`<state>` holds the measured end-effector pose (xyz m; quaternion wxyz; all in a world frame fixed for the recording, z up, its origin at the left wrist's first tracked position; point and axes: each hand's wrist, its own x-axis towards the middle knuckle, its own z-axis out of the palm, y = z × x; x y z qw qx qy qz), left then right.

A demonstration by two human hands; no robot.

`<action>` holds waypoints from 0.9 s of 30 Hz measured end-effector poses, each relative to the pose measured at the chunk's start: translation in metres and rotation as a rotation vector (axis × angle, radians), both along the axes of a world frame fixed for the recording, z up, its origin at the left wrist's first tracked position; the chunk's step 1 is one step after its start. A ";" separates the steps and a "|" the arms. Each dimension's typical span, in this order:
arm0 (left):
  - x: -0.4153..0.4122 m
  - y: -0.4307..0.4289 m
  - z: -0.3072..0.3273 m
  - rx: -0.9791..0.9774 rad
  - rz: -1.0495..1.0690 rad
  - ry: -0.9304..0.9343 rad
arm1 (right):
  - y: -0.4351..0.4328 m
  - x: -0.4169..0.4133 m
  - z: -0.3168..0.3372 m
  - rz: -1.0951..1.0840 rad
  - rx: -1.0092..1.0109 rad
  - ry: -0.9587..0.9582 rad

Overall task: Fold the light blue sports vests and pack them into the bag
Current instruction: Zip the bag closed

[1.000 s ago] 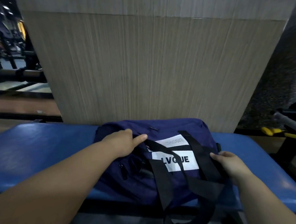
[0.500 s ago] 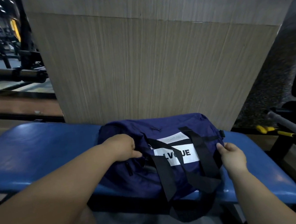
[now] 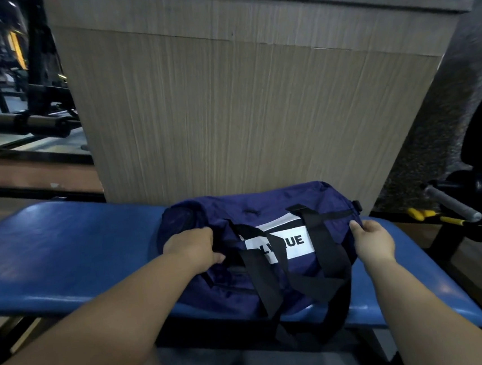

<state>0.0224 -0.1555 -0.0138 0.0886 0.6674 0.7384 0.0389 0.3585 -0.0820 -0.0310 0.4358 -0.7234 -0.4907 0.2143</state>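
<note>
Since one second ago, left hand has shifted from lying on top with one finger extended to a clenched hold at the left end of the navy blue nylon duffel bag; right hand has risen from the lower strap area to the bag's right end.

Both hands now grip the bag. The left hand's fingers are curled into the fabric. The right hand's thumb lies on top of the end, with its fingers wrapped behind the edge.

The bag lies lengthwise across a blue padded vinyl bench. Its black webbing straps drape over the near side and partly cover a white rectangular label with black letters. No opening faces the camera, so the contents cannot be determined.

A pale wood-grain laminate panel stands directly behind the bench. A grey steel bar lies to the right.
</note>
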 end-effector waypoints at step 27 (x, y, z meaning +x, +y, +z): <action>-0.017 0.003 -0.025 0.196 0.099 -0.132 | 0.018 0.010 -0.013 0.021 -0.043 0.179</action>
